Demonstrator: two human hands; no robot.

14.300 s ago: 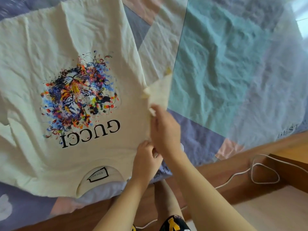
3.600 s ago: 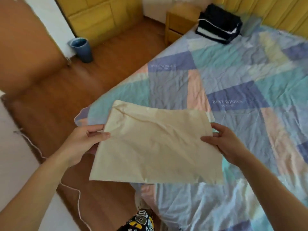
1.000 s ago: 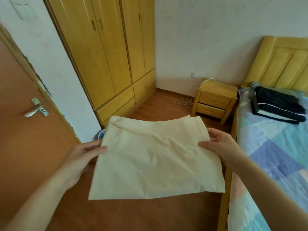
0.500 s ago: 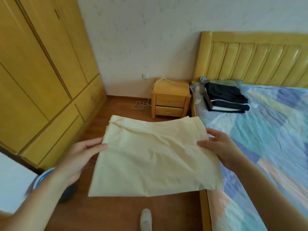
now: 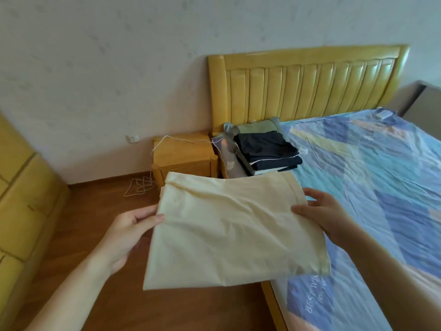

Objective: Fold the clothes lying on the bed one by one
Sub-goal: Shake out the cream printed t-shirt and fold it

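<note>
The folded cream T-shirt (image 5: 229, 225) is held flat in the air between the two hands, over the wooden floor (image 5: 100, 211) and the near edge of the bed (image 5: 381, 187); the left hand (image 5: 126, 232) pinches its left edge, thumb on top and fingers beneath; the right hand (image 5: 324, 211) holds the right edge the same way, thumb lying on the cloth and fingers spread under it; the shirt's far edge reaches toward a stack of dark folded clothes (image 5: 267, 151), which rests on a pillow (image 5: 226, 154) at the yellow headboard (image 5: 307, 84); a bedside cabinet (image 5: 183, 156) stands just beside the bed, with a white cable (image 5: 140, 185) trailing from it to the floor.

Against the frame half a second ago, the grip on both edges is unchanged; the view has swung right, so the wardrobe (image 5: 21, 199) has slid to the left edge and more of the headboard and patchwork bedcover shows; the dark stack now appears closer to the shirt's far edge.
</note>
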